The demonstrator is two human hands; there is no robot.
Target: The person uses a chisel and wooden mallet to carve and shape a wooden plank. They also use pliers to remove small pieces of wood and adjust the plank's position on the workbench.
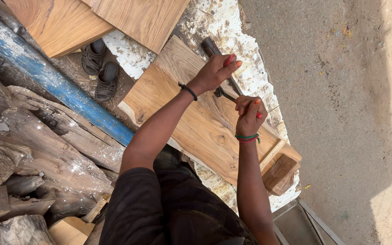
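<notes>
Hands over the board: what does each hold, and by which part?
Both hands, left hand and right hand, grip a dark metal tool along its shaft; its kind cannot be told.

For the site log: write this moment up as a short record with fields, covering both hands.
Left hand: left hand gripped on a dark tool handle over the wooden plank
Right hand: right hand closed on a slim dark tool, held against the plank
Wrists: black band on the left, green and red bands on the right
Nearby: wooden block at the plank's end; blue pipe; pair of sandals; old logs
</notes>
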